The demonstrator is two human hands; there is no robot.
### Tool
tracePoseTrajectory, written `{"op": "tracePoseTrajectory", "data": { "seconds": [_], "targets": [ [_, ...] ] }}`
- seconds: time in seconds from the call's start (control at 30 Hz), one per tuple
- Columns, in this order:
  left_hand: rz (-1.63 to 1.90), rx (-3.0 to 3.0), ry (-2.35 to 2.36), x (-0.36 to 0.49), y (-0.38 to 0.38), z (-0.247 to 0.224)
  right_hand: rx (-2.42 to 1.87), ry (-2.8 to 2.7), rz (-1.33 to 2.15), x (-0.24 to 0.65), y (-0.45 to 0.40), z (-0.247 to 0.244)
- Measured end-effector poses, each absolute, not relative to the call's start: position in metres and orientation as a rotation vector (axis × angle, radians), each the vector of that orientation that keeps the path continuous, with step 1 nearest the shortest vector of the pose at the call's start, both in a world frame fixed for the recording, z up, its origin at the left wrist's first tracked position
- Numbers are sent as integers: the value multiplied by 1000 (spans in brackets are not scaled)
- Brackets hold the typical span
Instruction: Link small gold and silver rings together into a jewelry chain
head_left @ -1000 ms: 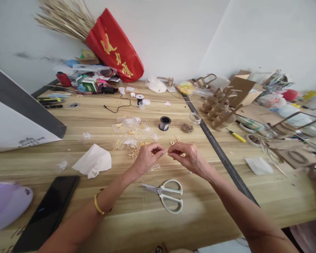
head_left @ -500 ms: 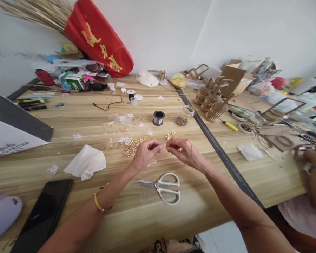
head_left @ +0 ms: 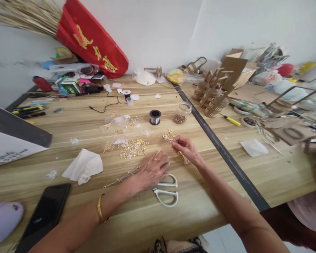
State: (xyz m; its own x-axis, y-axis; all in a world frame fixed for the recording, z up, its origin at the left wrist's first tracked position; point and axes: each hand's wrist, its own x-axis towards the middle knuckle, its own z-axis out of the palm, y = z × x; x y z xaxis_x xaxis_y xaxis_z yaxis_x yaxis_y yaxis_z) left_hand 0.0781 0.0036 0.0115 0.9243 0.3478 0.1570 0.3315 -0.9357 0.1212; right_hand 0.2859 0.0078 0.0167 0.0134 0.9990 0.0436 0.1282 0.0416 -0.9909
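Observation:
My left hand (head_left: 153, 169) reaches palm down over the table with fingers stretched, just behind the scissors (head_left: 166, 197) and covering their blades. A thin chain (head_left: 121, 179) lies under and left of its wrist. My right hand (head_left: 185, 147) is pinched at the fingertips; whatever it holds is too small to make out. Gold rings and findings (head_left: 168, 135) lie at its fingertips, and a small beaded chain (head_left: 184, 159) lies beneath it. A pile of gold and silver beads (head_left: 133, 149) spreads left of both hands.
A wire spool (head_left: 155, 117) and a jar of brown beads (head_left: 179, 118) stand farther back. A white tissue (head_left: 83, 166) and a phone (head_left: 44, 214) lie at left. Small woven baskets (head_left: 213, 105) stand back right, near a yellow-handled screwdriver (head_left: 231, 120). A co-worker's arm shows at the right edge.
My hands, fingertips close together before, have parted. The left has come down and nearer, opening flat beside the scissors. The right stays pinched. The view has shifted slightly.

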Motion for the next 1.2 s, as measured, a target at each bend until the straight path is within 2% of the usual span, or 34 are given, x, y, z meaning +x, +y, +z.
{"op": "tracePoseTrajectory", "data": {
  "seconds": [0.13, 0.3, 0.5, 0.83, 1.2],
  "targets": [
    [187, 3014, 594, 77, 11, 11, -1308, -1333, 1087, 288, 7, 17],
    [135, 3013, 817, 69, 30, 7, -1375, -1410, 908, 297, 6, 22],
    [131, 3038, 1016, 71, 36, 11, -1379, -1277, 897, 301, 4, 33],
    [159, 3025, 772, 117, 26, 0, -1388, -1245, 925, 299, 1, 31],
    [97, 3083, 1001, 69, 36, -1, -1350, -1265, 949, 295, 6, 38]
  ]
}}
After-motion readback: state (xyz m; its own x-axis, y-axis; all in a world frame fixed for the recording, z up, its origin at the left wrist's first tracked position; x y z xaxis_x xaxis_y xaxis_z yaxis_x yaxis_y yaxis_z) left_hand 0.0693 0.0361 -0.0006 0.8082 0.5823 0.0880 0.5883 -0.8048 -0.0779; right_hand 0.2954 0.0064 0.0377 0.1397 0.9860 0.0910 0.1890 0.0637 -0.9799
